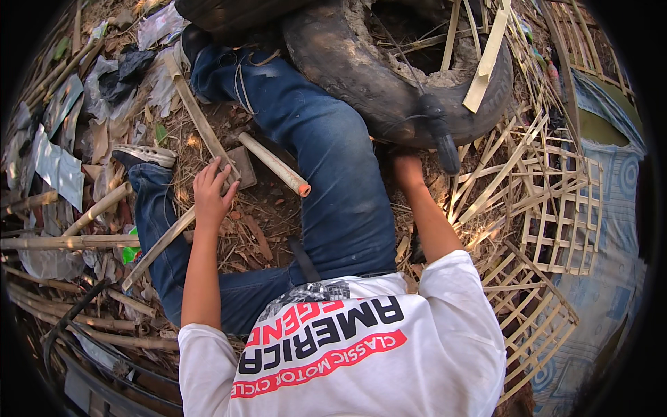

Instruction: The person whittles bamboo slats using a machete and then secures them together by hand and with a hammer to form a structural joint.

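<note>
My left hand (214, 193) is open, its slightly spread fingers lying over a flat bamboo slat (198, 115). A second bamboo slat (160, 250) runs from beside my left wrist across my lower leg. Just right of these fingers are a small wooden block (240, 165) and a pale round stick (274, 163) with an orange end. My right hand (407, 171) reaches down to the ground by the tyre (333, 73); its fingers are in shadow and hidden. Close to it, a black wrapped handle (443, 142) juts over the tyre's near edge.
Split bamboo strips (490, 59) lean across the tyre. Woven bamboo lattices (563, 215) lie to the right, beside a blue patterned cloth (597, 271). Bamboo poles (69, 242) and crumpled plastic litter (108, 83) cover the left side. My bent legs (340, 174) fill the middle.
</note>
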A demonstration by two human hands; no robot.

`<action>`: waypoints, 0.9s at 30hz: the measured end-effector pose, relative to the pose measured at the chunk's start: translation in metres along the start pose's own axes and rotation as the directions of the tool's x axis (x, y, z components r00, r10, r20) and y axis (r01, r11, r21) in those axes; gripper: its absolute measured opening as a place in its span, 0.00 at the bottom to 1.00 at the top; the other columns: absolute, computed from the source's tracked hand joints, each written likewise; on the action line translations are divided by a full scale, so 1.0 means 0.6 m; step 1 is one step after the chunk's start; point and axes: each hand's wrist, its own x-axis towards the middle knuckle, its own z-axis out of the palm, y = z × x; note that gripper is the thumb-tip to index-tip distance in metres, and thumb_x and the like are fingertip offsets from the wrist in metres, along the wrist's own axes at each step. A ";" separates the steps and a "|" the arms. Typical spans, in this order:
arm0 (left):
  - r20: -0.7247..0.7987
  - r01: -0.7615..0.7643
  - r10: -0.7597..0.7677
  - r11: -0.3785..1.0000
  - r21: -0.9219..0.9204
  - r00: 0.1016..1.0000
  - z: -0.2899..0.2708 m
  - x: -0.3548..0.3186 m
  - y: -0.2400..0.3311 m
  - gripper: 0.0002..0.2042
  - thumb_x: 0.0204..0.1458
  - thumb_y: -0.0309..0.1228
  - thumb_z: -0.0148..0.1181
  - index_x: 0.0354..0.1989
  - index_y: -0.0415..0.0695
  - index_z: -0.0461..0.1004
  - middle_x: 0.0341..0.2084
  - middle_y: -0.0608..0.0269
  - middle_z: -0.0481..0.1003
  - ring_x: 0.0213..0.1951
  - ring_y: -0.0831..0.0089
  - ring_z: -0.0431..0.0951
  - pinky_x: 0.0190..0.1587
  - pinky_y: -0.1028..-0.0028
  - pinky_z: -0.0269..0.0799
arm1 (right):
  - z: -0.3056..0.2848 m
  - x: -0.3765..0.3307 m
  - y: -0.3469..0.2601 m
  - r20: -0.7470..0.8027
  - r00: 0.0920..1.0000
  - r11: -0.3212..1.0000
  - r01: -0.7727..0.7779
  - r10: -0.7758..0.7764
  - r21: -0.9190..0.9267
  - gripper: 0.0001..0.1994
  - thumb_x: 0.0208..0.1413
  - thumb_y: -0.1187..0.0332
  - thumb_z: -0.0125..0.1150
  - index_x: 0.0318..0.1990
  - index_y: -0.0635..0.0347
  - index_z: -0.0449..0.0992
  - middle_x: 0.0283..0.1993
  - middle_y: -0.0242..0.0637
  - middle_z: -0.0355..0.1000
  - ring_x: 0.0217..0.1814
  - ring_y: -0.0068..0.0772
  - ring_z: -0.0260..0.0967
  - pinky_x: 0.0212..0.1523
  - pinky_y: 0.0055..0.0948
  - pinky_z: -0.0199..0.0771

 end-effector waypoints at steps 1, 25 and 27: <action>-0.004 -0.003 0.003 1.000 0.000 1.000 0.002 0.001 0.000 0.19 0.46 0.35 0.67 0.47 0.45 0.75 0.56 0.57 0.69 0.56 0.56 0.68 0.59 0.57 0.60 | -0.003 0.000 0.000 -0.056 0.998 0.999 -0.013 0.016 0.042 0.05 0.49 0.72 0.55 0.29 0.58 0.78 0.33 0.45 0.76 0.36 0.46 0.76 0.37 0.42 0.76; 0.082 0.017 -0.020 0.999 0.030 0.996 0.003 0.006 0.010 0.19 0.47 0.30 0.66 0.49 0.42 0.74 0.57 0.51 0.69 0.56 0.52 0.69 0.58 0.58 0.62 | -0.001 -0.042 -0.028 0.019 0.823 0.317 -0.240 0.568 0.917 0.07 0.53 0.73 0.61 0.39 0.64 0.80 0.35 0.37 0.79 0.38 0.27 0.75 0.41 0.26 0.72; 0.073 0.013 -0.016 0.999 0.041 0.997 0.000 0.003 0.009 0.20 0.46 0.29 0.66 0.49 0.42 0.74 0.57 0.51 0.69 0.56 0.52 0.69 0.58 0.58 0.63 | -0.010 -0.037 -0.029 0.165 0.815 0.143 -0.289 0.556 0.947 0.07 0.53 0.73 0.61 0.38 0.64 0.80 0.34 0.36 0.79 0.37 0.24 0.74 0.39 0.24 0.71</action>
